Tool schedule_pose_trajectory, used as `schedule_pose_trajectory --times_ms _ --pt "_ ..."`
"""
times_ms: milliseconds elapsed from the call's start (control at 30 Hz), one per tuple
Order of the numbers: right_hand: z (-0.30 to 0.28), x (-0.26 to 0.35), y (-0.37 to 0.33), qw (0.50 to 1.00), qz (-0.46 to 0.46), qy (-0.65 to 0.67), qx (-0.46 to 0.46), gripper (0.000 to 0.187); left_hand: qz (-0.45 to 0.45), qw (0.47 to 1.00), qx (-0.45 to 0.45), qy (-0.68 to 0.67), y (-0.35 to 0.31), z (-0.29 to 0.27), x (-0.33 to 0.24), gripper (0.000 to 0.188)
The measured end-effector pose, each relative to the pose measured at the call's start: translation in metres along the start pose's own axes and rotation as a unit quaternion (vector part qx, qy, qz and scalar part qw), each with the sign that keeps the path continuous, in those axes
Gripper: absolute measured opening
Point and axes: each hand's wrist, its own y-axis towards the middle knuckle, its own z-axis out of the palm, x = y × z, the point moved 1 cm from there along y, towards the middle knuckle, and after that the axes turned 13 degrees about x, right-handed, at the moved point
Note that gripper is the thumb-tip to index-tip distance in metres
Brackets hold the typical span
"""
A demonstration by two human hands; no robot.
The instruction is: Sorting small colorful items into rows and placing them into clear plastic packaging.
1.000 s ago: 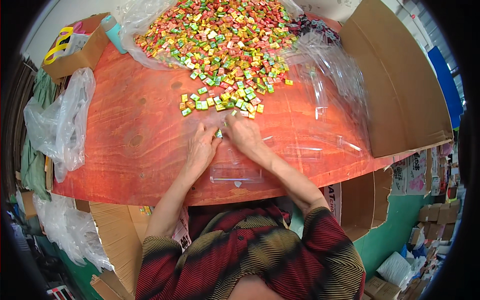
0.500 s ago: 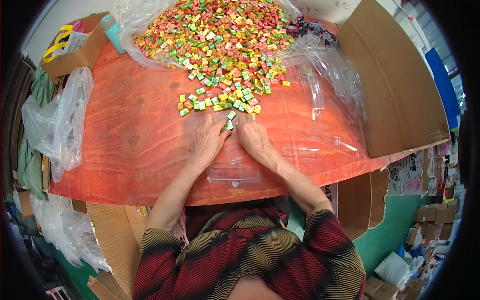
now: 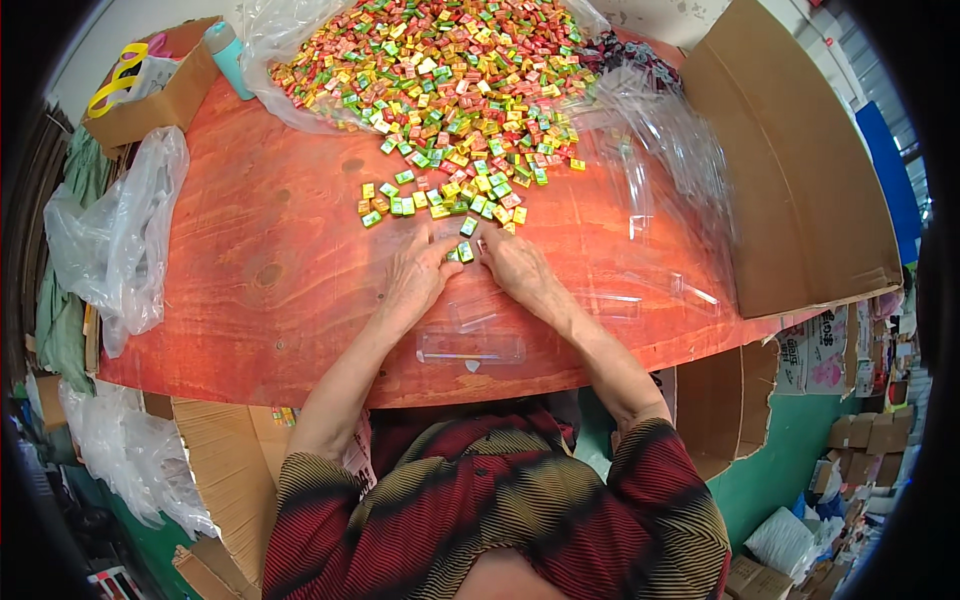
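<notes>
My left hand (image 3: 418,272) rests on the table, its thumb and fingers closed at two small green wrapped blocks (image 3: 465,252) lying side by side. Close to their right, my right hand (image 3: 522,272) is bent with its fingers together. Whether its fingertips hold a piece is hidden. Just beyond the fingertips lies another green-and-white block (image 3: 468,227). Past it, a large pile of small red, yellow and green wrapped blocks (image 3: 440,95) spreads toward me from a clear plastic bag (image 3: 272,75).
Clear plastic trays (image 3: 470,348) lie before me and to the right on the red wooden table (image 3: 230,300). Clear plastic sleeves (image 3: 665,130) and a tall cardboard box (image 3: 790,170) stand at the right. At the far left are a small carton (image 3: 150,110) and a turquoise bottle (image 3: 228,62).
My right hand has drawn slightly right and toward me. One green block now sits beside the other at my left fingertips, and another lies between my hands and the pile.
</notes>
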Motion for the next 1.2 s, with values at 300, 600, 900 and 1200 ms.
schedule_pose_trajectory --times_ms 300,600,900,1200 --pt "0.010 0.030 -0.001 0.993 -0.068 -0.057 -0.072 0.029 -0.026 0.999 0.015 -0.016 -0.018 -0.017 0.010 0.032" --pt "-0.012 0.000 -0.011 0.984 0.112 -0.088 -0.105 0.022 -0.061 0.998 0.009 0.007 -0.014 -0.015 0.000 0.041" --pt "-0.005 0.004 -0.014 0.997 0.037 -0.043 -0.060 0.019 -0.039 0.998 -0.013 0.043 -0.007 0.000 -0.004 0.036" --pt "-0.020 -0.019 0.006 0.993 0.009 -0.069 -0.090 0.011 -0.040 0.998 0.002 0.055 -0.004 0.000 -0.008 0.034"
